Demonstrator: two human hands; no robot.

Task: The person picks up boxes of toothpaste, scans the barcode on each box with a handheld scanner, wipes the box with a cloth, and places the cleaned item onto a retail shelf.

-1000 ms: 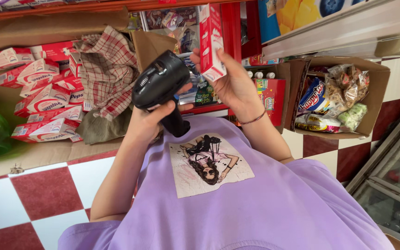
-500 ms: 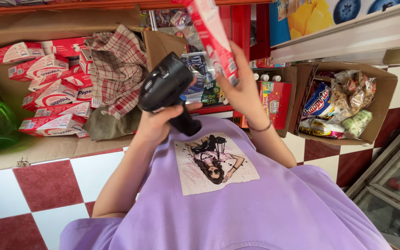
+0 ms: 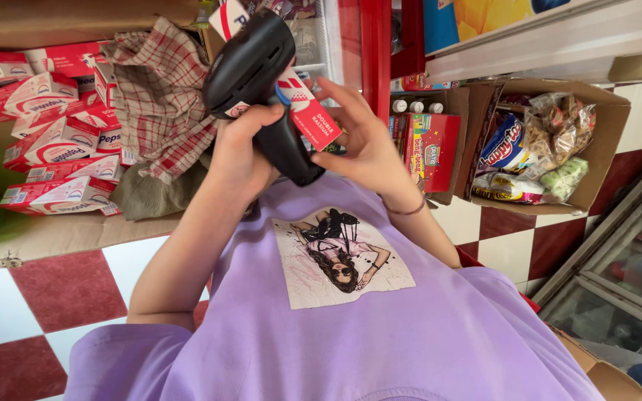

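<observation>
Two hands, a scanner and a red box held between them.
The black scanner [image 3: 258, 82] is gripped in the left hand [image 3: 243, 152]; the box [image 3: 291, 93] is pinched by the right hand [image 3: 365, 145], just behind the scanner. More red boxes [image 3: 46, 141] are stacked left of the hands.

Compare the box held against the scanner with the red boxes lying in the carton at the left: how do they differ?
The held box is gripped by the right hand and pressed against the black scanner held by the left hand; the carton boxes lie untouched. The held box stands alone in the air and tilted, while the carton boxes are piled together. Both are long, red-and-white cartons.
</observation>
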